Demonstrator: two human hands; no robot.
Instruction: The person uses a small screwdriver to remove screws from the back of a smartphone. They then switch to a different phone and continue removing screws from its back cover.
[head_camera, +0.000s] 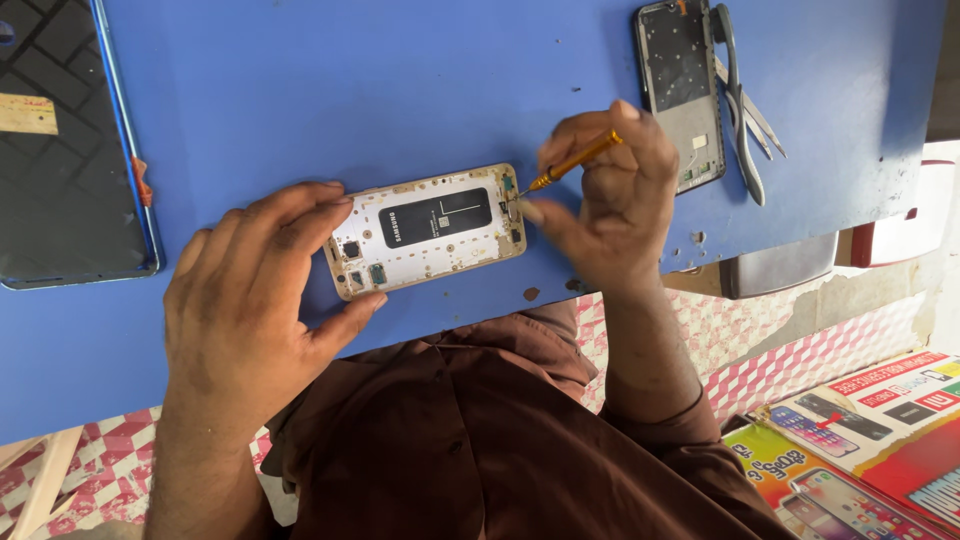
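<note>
An opened phone (428, 229) lies flat on the blue table (300, 90), its white inner plate and black battery facing up. My left hand (250, 290) steadies the phone's left end, fingers spread along its top edge and thumb under its bottom edge. My right hand (605, 195) grips a small orange-handled screwdriver (575, 160). The screwdriver's tip touches the phone's right end near the upper corner, and my right thumb rests against that same end.
A second phone frame (682, 90) lies at the back right, with pliers (738, 100) and tweezers (760, 120) beside it. A large dark tablet (65, 150) lies at the left edge. Printed phone posters (860, 440) lie below the table at the right.
</note>
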